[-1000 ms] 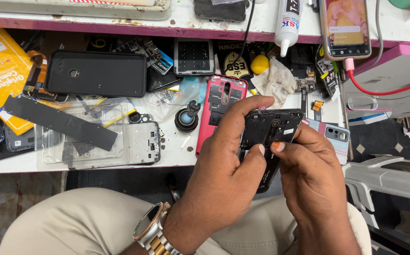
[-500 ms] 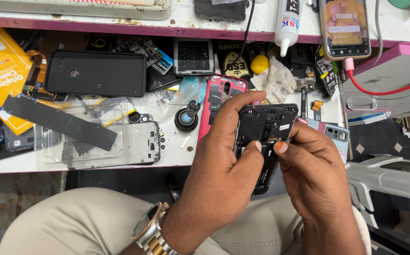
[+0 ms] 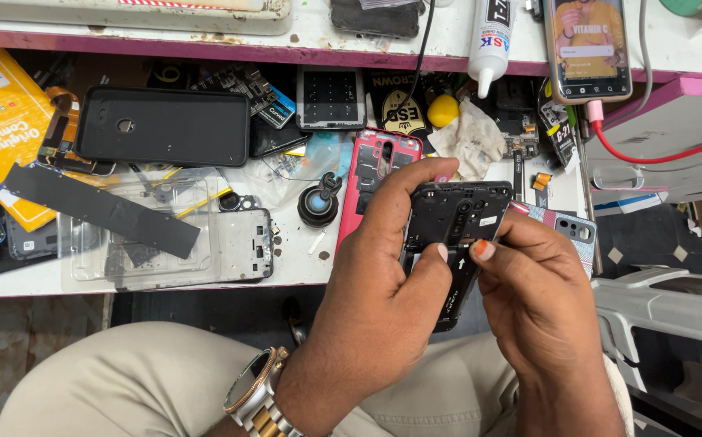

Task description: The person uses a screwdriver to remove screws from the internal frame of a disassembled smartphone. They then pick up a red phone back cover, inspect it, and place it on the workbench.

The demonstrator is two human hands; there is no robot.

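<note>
Phone frame [image 3: 456,218]: your left hand [image 3: 383,299] grips it tight, hiding its left edge; right hand [image 3: 529,291] pinches the lower part, covering it.

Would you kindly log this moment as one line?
left hand: grips black phone frame | right hand: thumb on frame | red phone shell: behind

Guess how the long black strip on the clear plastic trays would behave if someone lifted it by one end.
The black strip looks thin and flat, so it would probably flop or bow. It seems light for its length; a nudge may slide it across the clear trays. It lies loose and diagonal, far from the left hand, so nothing appears to pin it.
</note>
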